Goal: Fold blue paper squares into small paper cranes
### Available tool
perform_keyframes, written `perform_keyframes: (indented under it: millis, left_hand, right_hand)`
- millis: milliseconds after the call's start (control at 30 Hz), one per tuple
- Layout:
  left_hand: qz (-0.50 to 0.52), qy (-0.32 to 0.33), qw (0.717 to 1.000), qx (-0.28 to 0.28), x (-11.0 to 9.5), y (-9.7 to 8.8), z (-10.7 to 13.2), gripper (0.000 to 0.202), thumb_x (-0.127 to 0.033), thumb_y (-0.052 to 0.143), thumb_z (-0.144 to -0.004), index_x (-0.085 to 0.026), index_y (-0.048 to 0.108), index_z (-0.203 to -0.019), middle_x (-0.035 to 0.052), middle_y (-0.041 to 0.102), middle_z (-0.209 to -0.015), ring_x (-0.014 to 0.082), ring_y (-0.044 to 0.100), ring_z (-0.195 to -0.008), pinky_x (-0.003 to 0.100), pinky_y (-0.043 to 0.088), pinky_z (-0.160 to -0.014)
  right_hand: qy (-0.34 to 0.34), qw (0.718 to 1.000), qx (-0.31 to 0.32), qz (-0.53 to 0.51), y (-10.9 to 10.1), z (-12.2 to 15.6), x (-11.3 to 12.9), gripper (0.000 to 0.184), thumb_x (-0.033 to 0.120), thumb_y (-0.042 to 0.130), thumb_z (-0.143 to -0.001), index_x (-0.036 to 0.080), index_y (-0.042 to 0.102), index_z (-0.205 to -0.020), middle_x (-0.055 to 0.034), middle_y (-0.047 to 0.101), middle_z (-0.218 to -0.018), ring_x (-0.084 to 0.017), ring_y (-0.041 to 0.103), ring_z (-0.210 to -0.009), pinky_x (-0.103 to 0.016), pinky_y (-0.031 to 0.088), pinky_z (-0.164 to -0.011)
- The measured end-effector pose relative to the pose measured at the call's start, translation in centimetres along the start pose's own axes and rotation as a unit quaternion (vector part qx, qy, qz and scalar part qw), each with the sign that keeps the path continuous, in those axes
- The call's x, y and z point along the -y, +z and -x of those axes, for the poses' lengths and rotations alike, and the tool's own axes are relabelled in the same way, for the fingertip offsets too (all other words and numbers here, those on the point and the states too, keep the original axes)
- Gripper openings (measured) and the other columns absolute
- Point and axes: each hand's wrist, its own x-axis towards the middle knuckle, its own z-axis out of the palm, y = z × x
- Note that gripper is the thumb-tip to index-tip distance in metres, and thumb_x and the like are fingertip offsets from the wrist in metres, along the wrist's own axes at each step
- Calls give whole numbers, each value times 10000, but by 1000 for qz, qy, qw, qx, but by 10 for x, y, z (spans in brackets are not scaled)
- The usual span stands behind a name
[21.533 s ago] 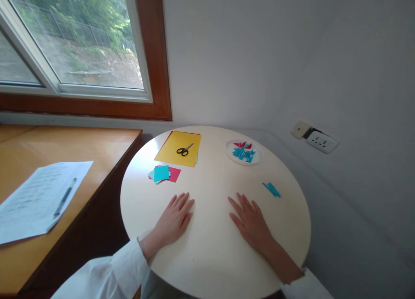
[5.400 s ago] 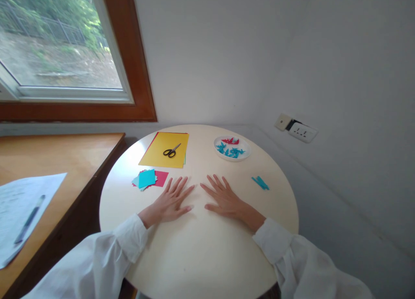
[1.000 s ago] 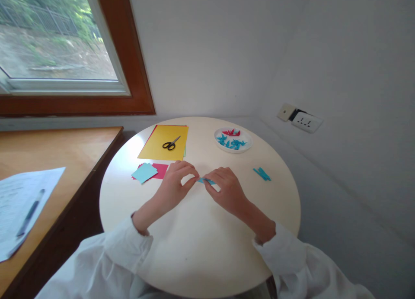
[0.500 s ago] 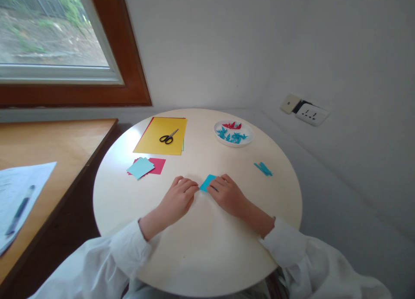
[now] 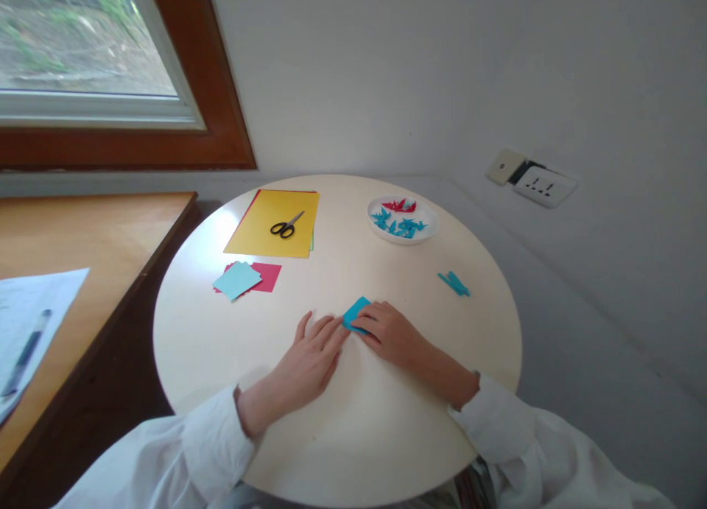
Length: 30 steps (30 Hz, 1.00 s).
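One head-worn view — forward and down, from close above the round table (image 5: 331, 273) — wall (image 5: 353, 74) beyond.

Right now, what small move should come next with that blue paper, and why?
Perhaps the left hand should press along the near edge of the blue paper: left fingertips are at one corner, while the right hand covers the opposite side.

You have a lane over the round cream table (image 5: 331, 446) between the yellow rectangular paper sheet (image 5: 257, 229) and the shallow round white plate (image 5: 427, 213). Your left hand (image 5: 312, 356) and right hand (image 5: 393, 334), meeting at the bright-blue paper piece (image 5: 355, 312), bar its near end. Leftward, the pale-blue and pink paper squares (image 5: 237, 279) obstruct you; rightward, the thin blue paper strips (image 5: 456, 284).
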Motion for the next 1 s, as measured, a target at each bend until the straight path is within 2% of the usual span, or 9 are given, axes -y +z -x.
perform_keyframes:
  millis: [133,233,367,533,833,1000]
  left_hand:
    - [-8,0,1000,5,0,1,0,389,-134,320,-886,-158,428,-1259,121,535,-1261,255,447,-1181,535,235,-1038]
    - [-5,-2,1000,10,1,0,-1,391,-133,321,-884,-158,420,-1261,121,538,-1254,257,449,-1172,541,237,-1032]
    - [5,-9,1000,18,1,-1,-2,404,-139,314,-888,-156,392,-1284,121,532,-1258,256,447,-1170,541,244,-1027]
    - [22,-13,1000,10,0,-1,-2,418,-132,335,-876,-170,397,-1287,123,529,-1255,252,435,-1190,537,253,-1030]
    - [29,-20,999,6,0,1,-1,413,-159,312,-890,-151,411,-1291,143,527,-1259,248,437,-1200,542,234,-1042]
    - [23,-24,999,15,0,1,-2,422,-160,313,-888,-126,397,-1300,150,526,-1259,254,438,-1192,542,224,-1041]
  right_hand:
    - [51,991,-6,-126,-3,1,-6,134,129,571,-807,174,662,-895,-54,692,-902,-167,605,-866,-319,469,-804]
    - [106,972,0,-212,-9,-1,-5,131,146,559,-819,178,669,-883,-45,700,-906,-151,617,-875,-298,486,-801]
    - [144,953,14,-266,-17,-2,-4,137,179,541,-841,185,677,-831,-31,686,-861,-139,612,-844,-293,483,-803]
    - [141,953,17,-269,-15,0,-6,151,193,538,-846,188,680,-792,-34,656,-882,-133,595,-855,-278,475,-799]
    - [175,963,-66,-193,4,-3,-4,203,219,500,-861,185,604,-690,-24,618,-713,-146,562,-715,-284,468,-678]
    - [201,964,-68,-157,10,-3,-4,204,217,499,-855,179,590,-677,-32,613,-696,-156,564,-703,-289,465,-674]
